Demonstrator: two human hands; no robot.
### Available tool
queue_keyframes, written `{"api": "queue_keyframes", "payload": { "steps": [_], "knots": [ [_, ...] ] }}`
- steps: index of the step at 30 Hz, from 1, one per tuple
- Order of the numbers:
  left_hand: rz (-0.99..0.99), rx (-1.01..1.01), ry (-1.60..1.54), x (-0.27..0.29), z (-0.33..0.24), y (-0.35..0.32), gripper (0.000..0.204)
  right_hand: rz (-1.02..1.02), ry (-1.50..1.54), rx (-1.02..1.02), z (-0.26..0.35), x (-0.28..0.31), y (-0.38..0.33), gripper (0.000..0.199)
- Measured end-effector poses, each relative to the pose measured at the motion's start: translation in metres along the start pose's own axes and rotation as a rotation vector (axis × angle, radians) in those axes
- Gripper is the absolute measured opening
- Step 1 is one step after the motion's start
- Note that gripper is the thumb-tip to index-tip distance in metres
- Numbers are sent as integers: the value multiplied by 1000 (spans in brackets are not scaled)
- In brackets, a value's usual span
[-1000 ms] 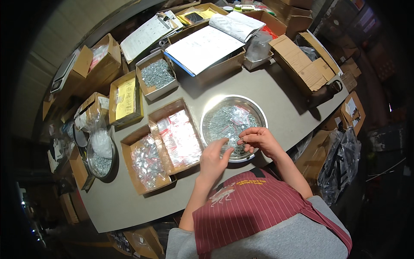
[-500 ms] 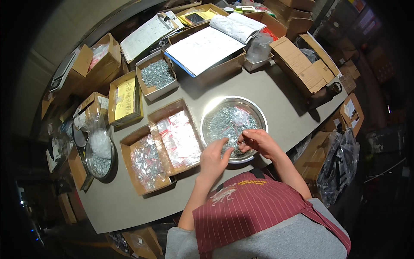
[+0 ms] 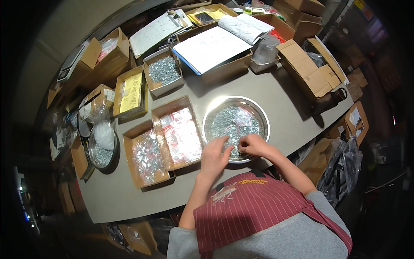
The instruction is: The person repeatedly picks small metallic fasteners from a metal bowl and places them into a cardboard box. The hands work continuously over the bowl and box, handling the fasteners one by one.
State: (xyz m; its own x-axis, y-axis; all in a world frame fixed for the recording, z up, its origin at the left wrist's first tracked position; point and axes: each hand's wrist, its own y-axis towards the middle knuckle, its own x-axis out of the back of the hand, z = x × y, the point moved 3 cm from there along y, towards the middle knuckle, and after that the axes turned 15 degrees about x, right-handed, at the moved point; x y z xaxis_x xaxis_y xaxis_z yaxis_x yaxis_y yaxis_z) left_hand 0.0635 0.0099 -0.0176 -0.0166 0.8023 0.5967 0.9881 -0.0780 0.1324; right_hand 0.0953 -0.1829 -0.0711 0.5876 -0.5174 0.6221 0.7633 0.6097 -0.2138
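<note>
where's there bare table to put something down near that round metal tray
Bare grey table lies right of the round metal tray, toward the flat cardboard box. Another free strip runs along the near edge, left of the left hand, below the two open boxes of small bags. Behind the tray, boxes and papers crowd the top.

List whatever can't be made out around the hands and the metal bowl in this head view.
- Head view: what the left hand and right hand pinch, if anything; the pieces are too small and the fingers cover them.
- Head view: the near rim of the round metal bowl, covered by both hands.
- Head view: the kind of small metal parts in the bowl; too fine to tell.
- Head view: contents of the clear packets in the cardboard box; too small.
</note>
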Motion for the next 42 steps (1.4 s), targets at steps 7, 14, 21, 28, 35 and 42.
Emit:
{"api": "queue_keyframes", "payload": {
  "steps": [7,14,21,28,35,42],
  "knots": [
    [-93,51,-28,-5,-2,-2,32,-145,1101,-107,17,25,-23,22],
    [-55,56,-55,-13,-7,-6,33,-391,1358,-72,48,36,-27,38],
    [33,42,-103,-22,-25,-9,34,-519,1521,183,60,39,-26,30],
    [63,40,-195,-25,-38,-8,31,-629,1443,213,83,37,-26,21],
    [41,49,-230,-22,-39,-7,34,-710,1253,213,89,31,-25,19],
    [10,42,-206,-24,-37,-5,34,-737,1199,249,94,31,-27,20]
  ]
}}
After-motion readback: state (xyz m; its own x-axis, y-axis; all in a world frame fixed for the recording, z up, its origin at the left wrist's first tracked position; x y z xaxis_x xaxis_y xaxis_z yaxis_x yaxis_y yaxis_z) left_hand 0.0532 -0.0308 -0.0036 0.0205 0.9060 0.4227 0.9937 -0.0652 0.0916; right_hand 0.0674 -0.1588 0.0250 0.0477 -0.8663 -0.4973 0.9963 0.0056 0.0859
